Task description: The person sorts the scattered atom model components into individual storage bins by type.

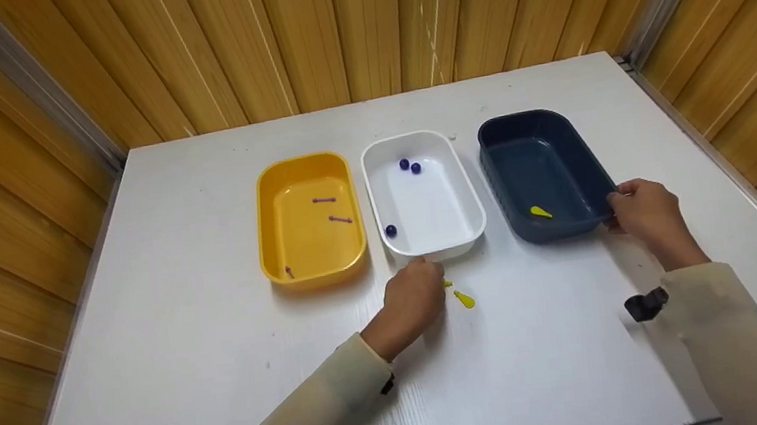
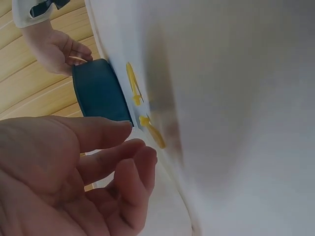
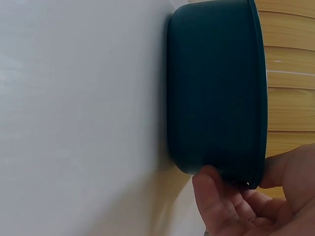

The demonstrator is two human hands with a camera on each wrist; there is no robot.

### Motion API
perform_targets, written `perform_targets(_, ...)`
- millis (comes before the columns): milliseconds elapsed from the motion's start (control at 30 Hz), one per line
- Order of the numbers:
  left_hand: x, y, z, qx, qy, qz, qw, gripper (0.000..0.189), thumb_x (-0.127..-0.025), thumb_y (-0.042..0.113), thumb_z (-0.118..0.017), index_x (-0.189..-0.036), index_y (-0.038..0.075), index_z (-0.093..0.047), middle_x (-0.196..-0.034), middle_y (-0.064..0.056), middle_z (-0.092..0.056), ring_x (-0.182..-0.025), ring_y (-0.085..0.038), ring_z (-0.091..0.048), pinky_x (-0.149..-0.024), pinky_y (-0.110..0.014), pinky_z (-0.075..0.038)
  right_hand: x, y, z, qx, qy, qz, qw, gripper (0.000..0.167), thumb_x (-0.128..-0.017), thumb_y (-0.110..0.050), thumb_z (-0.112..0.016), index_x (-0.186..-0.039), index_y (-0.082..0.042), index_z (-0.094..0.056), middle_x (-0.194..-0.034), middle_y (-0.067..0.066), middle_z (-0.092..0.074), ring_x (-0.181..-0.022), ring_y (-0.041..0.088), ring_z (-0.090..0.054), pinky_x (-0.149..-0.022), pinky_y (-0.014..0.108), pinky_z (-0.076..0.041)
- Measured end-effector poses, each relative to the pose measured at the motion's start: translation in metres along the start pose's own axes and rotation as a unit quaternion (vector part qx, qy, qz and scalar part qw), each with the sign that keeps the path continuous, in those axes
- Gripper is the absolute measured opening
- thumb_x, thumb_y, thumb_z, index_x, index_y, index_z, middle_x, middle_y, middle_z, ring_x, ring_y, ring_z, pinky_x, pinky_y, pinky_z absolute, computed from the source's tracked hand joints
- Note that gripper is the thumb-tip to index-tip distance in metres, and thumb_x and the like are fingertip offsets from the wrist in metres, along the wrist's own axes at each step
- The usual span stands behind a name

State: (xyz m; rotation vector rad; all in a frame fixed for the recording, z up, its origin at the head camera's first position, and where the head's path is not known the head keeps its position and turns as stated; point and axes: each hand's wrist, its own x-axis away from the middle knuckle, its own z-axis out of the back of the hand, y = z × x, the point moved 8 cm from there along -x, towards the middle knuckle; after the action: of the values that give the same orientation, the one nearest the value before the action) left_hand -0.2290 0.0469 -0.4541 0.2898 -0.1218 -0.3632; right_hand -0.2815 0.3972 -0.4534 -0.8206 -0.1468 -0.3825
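My right hand (image 1: 647,214) grips the near right corner of a dark blue plastic bin (image 1: 521,209), thumb at the rim and fingers against the outer wall. Inside that bin lies one small yellow teardrop-shaped piece (image 1: 541,212). My left hand (image 1: 416,293) is low over the table, just in front of the white bin (image 1: 451,241). Its thumb and fingers are loosely bent and hold nothing in the left wrist view. Beside its fingertips are two more yellow teardrop pieces (image 2: 155,133) on the table; in the head view the hand partly hides one.
Three dark blue beads (image 1: 391,230) sit in the white bin. To its left stands a yellow bin (image 1: 318,278) with three small purple bar-shaped pieces (image 1: 340,219). The white table (image 1: 168,325) is bordered by wood-look panels (image 1: 299,34) at the back and sides.
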Motion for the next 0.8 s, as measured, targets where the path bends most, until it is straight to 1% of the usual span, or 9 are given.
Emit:
perform_targets(133, 0.0002, -0.0015, -0.0030, -0.002, -0.011, 0.000, 0.9999, 0.015, -0.098, 0.009, -0.061, -0.103, 0.005, -0.075, -0.095, -0.012, -0.070, -0.074, -0.019, -0.065, -0.062, -0.034, -0.058, 0.0001, 0.0015, -0.0008, -0.002, -0.004, -0.007, 1.0000, 0.051, -0.106, -0.026, -0.039, -0.141, 0.011, -0.046, -0.125, 0.035, -0.061, -0.081, 0.015, -0.073, -0.075, 0.030, -0.062)
perform_targets(233, -0.0002, -0.0014, -0.0050, -0.007, -0.015, -0.005, 0.9999, 0.016, -0.099, 0.008, -0.059, -0.104, 0.003, -0.074, -0.095, -0.013, -0.070, -0.073, -0.019, -0.064, -0.062, -0.035, -0.058, 0.0001, 0.0018, -0.0005, -0.004, -0.002, -0.009, 0.9999, 0.051, -0.106, -0.026, -0.039, -0.141, 0.011, -0.046, -0.125, 0.035, -0.060, -0.081, 0.015, -0.073, -0.074, 0.029, -0.062)
perform_targets(333, -0.0009, -0.0013, -0.0063, -0.020, -0.008, -0.006, 0.9997, 0.015, -0.099, 0.008, -0.059, -0.102, 0.003, -0.073, -0.092, -0.013, -0.069, -0.072, -0.020, -0.065, -0.060, -0.036, -0.058, 0.0000, 0.0018, -0.0002, -0.004, -0.001, -0.009, 1.0000, 0.051, -0.106, -0.026, -0.040, -0.141, 0.011, -0.046, -0.126, 0.036, -0.060, -0.079, 0.014, -0.073, -0.073, 0.029, -0.062)
perform_targets(400, -0.0013, -0.0014, -0.0063, -0.029, 0.002, -0.004, 0.9996, 0.014, -0.098, 0.007, -0.059, -0.100, 0.003, -0.072, -0.091, -0.013, -0.069, -0.073, -0.022, -0.067, -0.059, -0.038, -0.058, -0.0001, 0.0016, -0.0003, -0.003, -0.001, -0.008, 1.0000, 0.051, -0.106, -0.027, -0.040, -0.141, 0.011, -0.046, -0.126, 0.036, -0.061, -0.078, 0.013, -0.073, -0.073, 0.029, -0.062)
perform_targets(633, -0.0011, -0.0014, -0.0061, -0.032, 0.035, 0.006, 0.9988, 0.014, -0.097, 0.004, -0.057, -0.092, 0.005, -0.070, -0.086, -0.012, -0.068, -0.074, -0.025, -0.070, -0.058, -0.040, -0.058, 0.0001, 0.0000, -0.0003, 0.000, 0.001, 0.004, 1.0000, 0.051, -0.106, -0.026, -0.039, -0.140, 0.011, -0.047, -0.126, 0.037, -0.061, -0.078, 0.013, -0.075, -0.073, 0.029, -0.062)
perform_targets(800, -0.0006, -0.0004, -0.0062, -0.032, 0.036, 0.009, 0.9988, 0.014, -0.098, 0.004, -0.056, -0.094, 0.004, -0.070, -0.086, -0.012, -0.067, -0.073, -0.025, -0.069, -0.058, -0.040, -0.058, -0.0003, 0.0002, 0.0005, 0.003, 0.002, 0.006, 1.0000, 0.052, -0.106, -0.027, -0.039, -0.140, 0.012, -0.047, -0.126, 0.037, -0.061, -0.077, 0.013, -0.074, -0.073, 0.029, -0.062)
